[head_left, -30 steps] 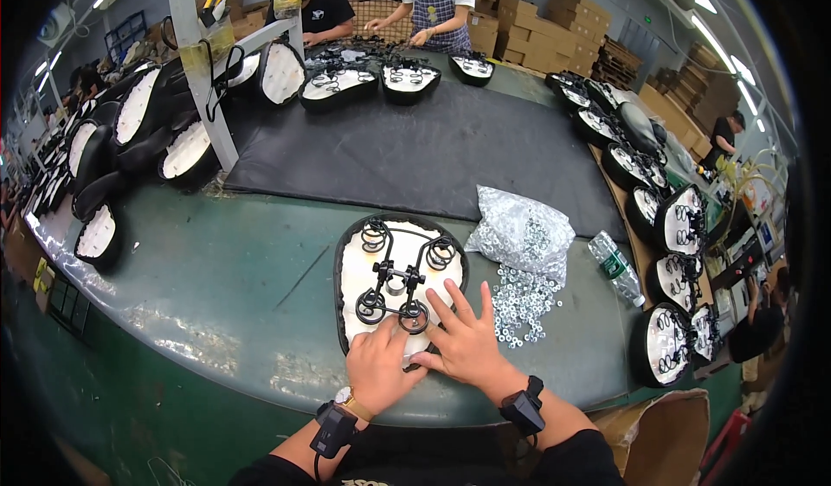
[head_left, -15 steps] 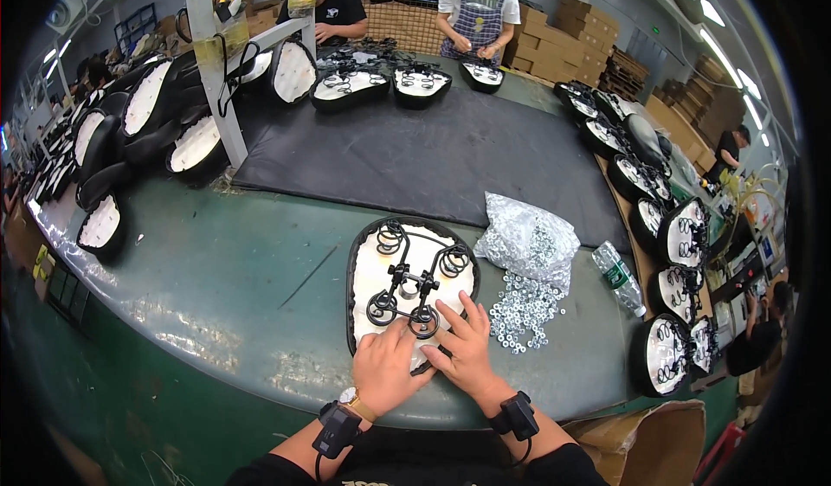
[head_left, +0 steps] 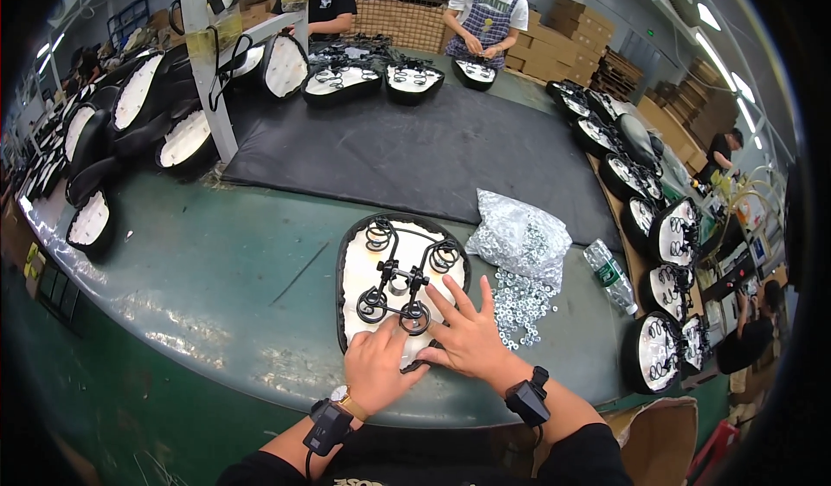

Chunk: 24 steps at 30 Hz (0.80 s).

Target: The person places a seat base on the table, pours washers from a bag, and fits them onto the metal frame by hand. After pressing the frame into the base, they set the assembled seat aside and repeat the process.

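An upturned bicycle saddle lies on the green table before me, its pale base showing inside a black rim. A black wire frame with coil springs and a central clamp is on that base. My left hand is closed at the narrow near end, its fingers bent down beside the nearest coil. What the fingertips hold, if anything, is hidden. My right hand is open, fingers spread over the saddle's right side, with the thumb by the near tip. Loose metal nuts lie to the right.
A clear bag of nuts and a plastic bottle stand right of the saddle. A black mat covers the far table. More saddles line the right edge and the left. Two people work across the table.
My right hand has spread its fingers wider and lifted slightly off the saddle's side. My left hand keeps its place at the near end. The whole view has shifted a little.
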Tool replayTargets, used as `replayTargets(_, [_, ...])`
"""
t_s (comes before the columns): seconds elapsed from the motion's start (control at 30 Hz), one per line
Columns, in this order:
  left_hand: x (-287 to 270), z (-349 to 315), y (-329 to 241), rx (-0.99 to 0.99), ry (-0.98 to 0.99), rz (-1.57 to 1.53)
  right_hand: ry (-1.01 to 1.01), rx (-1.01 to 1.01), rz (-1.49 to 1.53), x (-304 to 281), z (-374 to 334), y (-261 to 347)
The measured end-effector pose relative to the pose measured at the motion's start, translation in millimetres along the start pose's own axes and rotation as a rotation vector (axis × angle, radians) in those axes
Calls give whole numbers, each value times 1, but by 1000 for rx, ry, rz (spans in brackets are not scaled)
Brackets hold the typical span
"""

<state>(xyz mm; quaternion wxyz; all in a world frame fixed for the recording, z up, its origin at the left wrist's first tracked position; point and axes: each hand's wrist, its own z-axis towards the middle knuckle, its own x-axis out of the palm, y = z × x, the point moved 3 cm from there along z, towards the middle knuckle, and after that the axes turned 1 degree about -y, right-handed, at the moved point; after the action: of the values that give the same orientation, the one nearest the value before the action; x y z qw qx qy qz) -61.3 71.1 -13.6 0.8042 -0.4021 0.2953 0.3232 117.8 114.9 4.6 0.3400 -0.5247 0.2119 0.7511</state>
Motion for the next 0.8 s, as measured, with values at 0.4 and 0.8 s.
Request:
replayTargets(0.4, [2,0,-3,-1,23,19,-193,299,445,32,-32,8])
replayTargets(0.8, [-4,5,-3,-30,135,17,-101,-51,129,2,-8,-1])
